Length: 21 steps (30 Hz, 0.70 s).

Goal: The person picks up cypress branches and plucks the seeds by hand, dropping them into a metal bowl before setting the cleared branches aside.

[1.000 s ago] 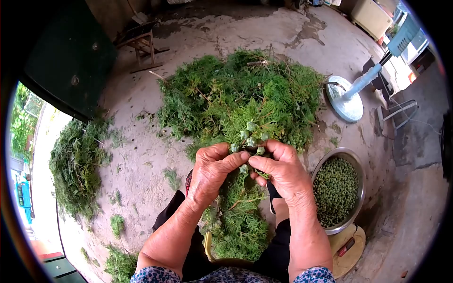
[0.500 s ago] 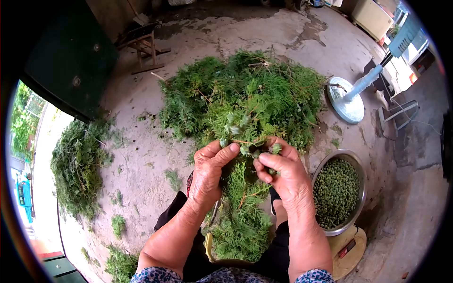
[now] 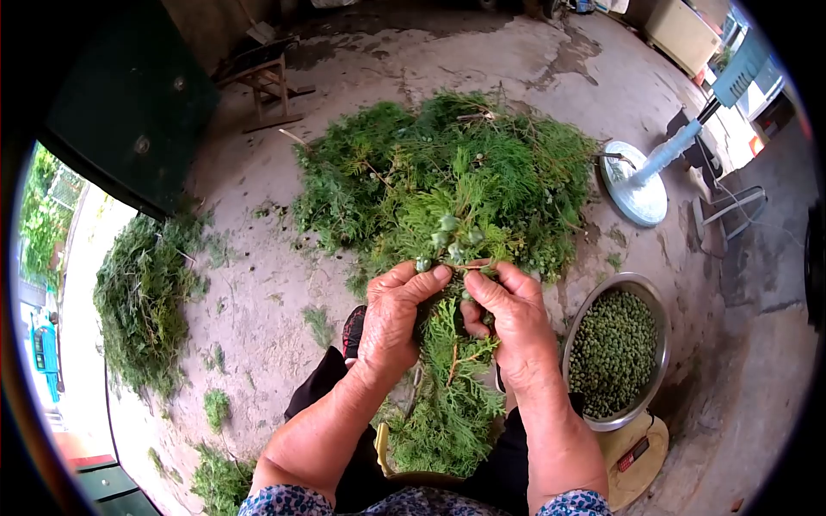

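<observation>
My left hand (image 3: 394, 316) is closed in a pinch on a thin cypress sprig (image 3: 447, 230), which carries several pale green cones at its top. Close beside it, my right hand (image 3: 516, 325) pinches the same sprig between thumb and forefinger. Its other fingers curl around small green cones (image 3: 488, 318), partly hidden in the palm. Under both hands, cut cypress foliage (image 3: 447, 421) lies between my legs in a container with a yellow handle (image 3: 381, 447). To the right stands a metal bowl (image 3: 662, 344) full of picked green cones (image 3: 613, 353).
A large heap of cypress branches (image 3: 447, 163) covers the floor ahead; a smaller pile (image 3: 142, 305) lies left. A fan's round base (image 3: 641, 202) stands at right. A phone (image 3: 632, 454) rests on a round wooden board (image 3: 658, 443) by the bowl. A wooden stool (image 3: 268, 90) stands behind.
My right hand has moved slightly left and up, bringing its fingertips nearer my left hand's. The sprig's cone-bearing end has shifted to the right.
</observation>
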Available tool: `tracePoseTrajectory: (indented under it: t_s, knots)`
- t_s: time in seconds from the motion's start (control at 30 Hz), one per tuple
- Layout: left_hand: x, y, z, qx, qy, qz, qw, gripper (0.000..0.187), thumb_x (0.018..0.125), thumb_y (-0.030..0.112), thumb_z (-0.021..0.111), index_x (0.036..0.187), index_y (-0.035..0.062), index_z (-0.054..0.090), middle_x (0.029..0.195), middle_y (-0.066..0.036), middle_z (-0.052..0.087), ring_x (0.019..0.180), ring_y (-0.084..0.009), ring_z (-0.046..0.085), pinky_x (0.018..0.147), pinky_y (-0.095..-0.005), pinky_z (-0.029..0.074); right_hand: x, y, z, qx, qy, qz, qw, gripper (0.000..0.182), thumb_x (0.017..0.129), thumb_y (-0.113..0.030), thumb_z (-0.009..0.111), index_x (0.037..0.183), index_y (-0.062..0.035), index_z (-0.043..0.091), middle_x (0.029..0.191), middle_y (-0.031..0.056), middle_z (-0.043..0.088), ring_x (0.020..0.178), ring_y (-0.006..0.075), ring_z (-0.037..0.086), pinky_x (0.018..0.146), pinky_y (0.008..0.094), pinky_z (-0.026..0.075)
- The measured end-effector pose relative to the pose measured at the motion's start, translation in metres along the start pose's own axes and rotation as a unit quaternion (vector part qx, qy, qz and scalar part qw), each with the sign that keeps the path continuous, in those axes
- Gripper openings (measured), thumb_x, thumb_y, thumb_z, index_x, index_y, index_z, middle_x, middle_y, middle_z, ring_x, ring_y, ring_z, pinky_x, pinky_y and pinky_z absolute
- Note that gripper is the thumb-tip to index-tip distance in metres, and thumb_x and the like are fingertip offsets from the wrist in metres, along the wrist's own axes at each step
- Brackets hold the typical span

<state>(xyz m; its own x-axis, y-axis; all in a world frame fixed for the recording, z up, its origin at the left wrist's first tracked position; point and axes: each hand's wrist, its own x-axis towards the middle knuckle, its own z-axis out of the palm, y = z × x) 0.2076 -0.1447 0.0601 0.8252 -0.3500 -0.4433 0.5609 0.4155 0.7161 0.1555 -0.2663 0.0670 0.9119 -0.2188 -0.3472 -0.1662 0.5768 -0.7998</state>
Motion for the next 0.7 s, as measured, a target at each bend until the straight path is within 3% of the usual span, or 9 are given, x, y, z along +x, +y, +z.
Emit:
tracePoseTrajectory:
  t_s: [0.07,0.17,0.27,0.3,0.4,0.53,0.57,0.67,0.7]
  knots:
    - [0.001,0.003,0.001,-0.037,0.048,-0.009,0.998,0.008,0.081,0.007,0.06,0.087,0.0013,0.06,0.075,-0.003,0.061,0.06,-0.0105,0.056,0.055,-0.0243,0.048,-0.001,-0.002,0.0,-0.011,0.047,-0.036,0.998,0.012,0.084,-0.014,0.06,0.09,-0.0036,0.057,0.064,-0.0004,0.054,0.051,0.0061,0.048,0.038,0.0172,0.035]
    - [0.008,0.006,-0.005,-0.015,0.02,0.032,0.999,0.013,0.083,0.013,0.061,0.088,0.0012,0.06,0.076,-0.002,0.062,0.066,-0.0106,0.058,0.061,-0.0246,0.048,0.001,-0.017,-0.014,0.072,0.068,-0.095,0.991,0.012,0.085,-0.013,0.058,0.093,-0.004,0.058,0.07,0.0032,0.056,0.053,0.009,0.049,0.04,0.0191,0.037]
    - [0.013,-0.011,-0.013,0.119,0.001,0.135,0.984,0.024,0.079,0.017,0.068,0.065,0.0052,0.052,0.062,0.007,0.047,0.055,-0.0034,0.037,0.049,-0.0208,0.032,0.0,-0.02,-0.019,0.134,-0.021,-0.088,0.987,0.015,0.085,-0.011,0.058,0.097,-0.0027,0.059,0.076,0.0062,0.059,0.059,0.0119,0.056,0.043,0.0207,0.041]
    - [0.013,-0.01,-0.015,0.186,0.012,0.137,0.973,0.034,0.078,0.017,0.069,0.058,0.007,0.044,0.057,0.009,0.038,0.054,-0.003,0.028,0.046,-0.0227,0.024,-0.002,-0.021,-0.013,0.103,-0.038,-0.085,0.99,0.015,0.085,-0.01,0.058,0.098,-0.0028,0.059,0.076,0.0062,0.06,0.059,0.0115,0.057,0.042,0.0198,0.041]
    - [0.006,-0.007,-0.005,0.244,0.021,0.163,0.956,0.038,0.079,0.018,0.069,0.056,0.0076,0.041,0.054,0.009,0.037,0.053,-0.0029,0.028,0.044,-0.0238,0.023,-0.006,-0.015,-0.004,-0.021,-0.051,-0.083,0.995,0.016,0.082,-0.007,0.061,0.098,-0.003,0.059,0.074,0.004,0.061,0.056,0.0073,0.056,0.042,0.0182,0.042]
    - [0.005,-0.016,-0.007,0.404,0.026,0.261,0.876,0.032,0.078,0.011,0.065,0.058,0.0025,0.043,0.048,-0.003,0.036,0.051,-0.0062,0.029,0.043,-0.0267,0.029,-0.003,0.003,0.0,-0.212,-0.008,-0.117,0.97,0.017,0.081,-0.008,0.063,0.096,-0.0019,0.059,0.072,0.0015,0.059,0.053,0.0045,0.051,0.045,0.0182,0.041]
    - [0.003,-0.017,-0.007,0.451,0.041,0.265,0.851,0.025,0.075,0.01,0.064,0.06,0.0013,0.045,0.049,-0.011,0.042,0.045,-0.0136,0.038,0.044,-0.0315,0.035,-0.005,0.003,0.003,-0.253,0.006,-0.138,0.958,0.017,0.08,-0.009,0.064,0.095,-0.0013,0.059,0.072,0.0023,0.059,0.055,0.0056,0.052,0.047,0.0196,0.042]
    - [0.003,-0.019,-0.007,0.506,0.034,0.336,0.793,0.026,0.075,0.001,0.061,0.06,0.0011,0.04,0.052,-0.001,0.034,0.056,-0.0056,0.03,0.045,-0.0251,0.028,-0.002,0.009,0.0,-0.32,0.038,-0.191,0.927,0.019,0.079,-0.01,0.066,0.093,0.0006,0.058,0.071,0.0043,0.058,0.058,0.0079,0.053,0.051,0.023,0.043]
    - [0.005,-0.02,-0.007,0.534,0.039,0.371,0.759,0.022,0.07,0.002,0.062,0.06,0.0006,0.043,0.051,-0.009,0.04,0.048,-0.012,0.038,0.045,-0.0294,0.033,0.0,0.011,-0.002,-0.333,0.047,-0.208,0.918,0.02,0.078,-0.011,0.067,0.092,0.0012,0.058,0.07,0.005,0.058,0.059,0.0085,0.052,0.053,0.024,0.043]
